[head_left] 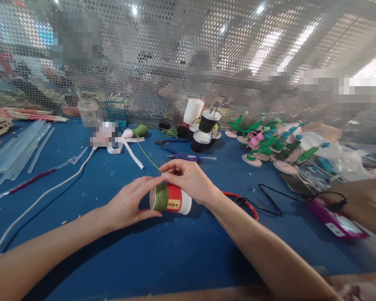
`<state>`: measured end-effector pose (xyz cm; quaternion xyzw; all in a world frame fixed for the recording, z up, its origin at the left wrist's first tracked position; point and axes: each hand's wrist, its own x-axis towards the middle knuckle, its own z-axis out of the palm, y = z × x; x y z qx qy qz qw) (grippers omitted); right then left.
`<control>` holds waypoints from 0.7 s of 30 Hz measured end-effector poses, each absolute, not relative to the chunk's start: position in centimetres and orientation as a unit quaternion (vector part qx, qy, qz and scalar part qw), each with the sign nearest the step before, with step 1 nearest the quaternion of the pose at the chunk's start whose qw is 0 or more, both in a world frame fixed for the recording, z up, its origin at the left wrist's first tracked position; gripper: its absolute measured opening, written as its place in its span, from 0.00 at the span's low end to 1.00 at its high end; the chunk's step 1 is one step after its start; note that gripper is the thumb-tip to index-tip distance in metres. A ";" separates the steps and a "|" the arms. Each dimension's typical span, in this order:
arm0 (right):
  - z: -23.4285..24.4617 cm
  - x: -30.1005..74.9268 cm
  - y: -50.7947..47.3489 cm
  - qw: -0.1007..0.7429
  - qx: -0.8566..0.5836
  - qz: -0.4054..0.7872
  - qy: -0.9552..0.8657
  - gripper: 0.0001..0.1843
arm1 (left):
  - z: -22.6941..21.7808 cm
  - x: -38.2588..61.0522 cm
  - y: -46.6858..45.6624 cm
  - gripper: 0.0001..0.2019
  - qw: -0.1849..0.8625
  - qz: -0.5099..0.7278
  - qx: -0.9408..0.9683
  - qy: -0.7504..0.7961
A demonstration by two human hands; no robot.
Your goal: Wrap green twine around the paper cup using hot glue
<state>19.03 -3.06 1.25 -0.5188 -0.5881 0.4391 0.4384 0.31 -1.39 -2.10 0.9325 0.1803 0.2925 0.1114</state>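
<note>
A red and white paper cup (185,202) lies on its side in front of me, with green yarn (161,198) wrapped round its left part. My left hand (129,203) grips the wrapped end, thumb underneath and index finger along the top. From above, my right hand (191,179) pinches the green yarn strand at the cup's upper edge, its fingertips meeting those of my left hand. That strand (148,158) runs back to a green yarn ball (141,131) at the rear of the table. The cup's far side is hidden.
A blue glue gun (188,157) and pliers (171,141) lie behind the cup. Black buckets (201,141) and stacked white cups (193,110) stand farther back. Green and pink craft pieces (269,144) and a purple power strip (335,219) are right, near another person's arm (360,200). Glue sticks (20,148) lie left.
</note>
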 end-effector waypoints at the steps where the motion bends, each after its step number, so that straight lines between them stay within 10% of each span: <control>1: 1.2 19.0 -3.1 0.435 -0.517 0.441 -0.590 0.05 | -2.2 0.3 -1.4 0.30 0.103 0.294 0.934 0.175; 21: 0.7 19.0 -3.1 0.414 -0.525 0.405 -0.623 0.04 | -2.1 0.1 -1.2 0.24 0.061 0.252 0.953 0.154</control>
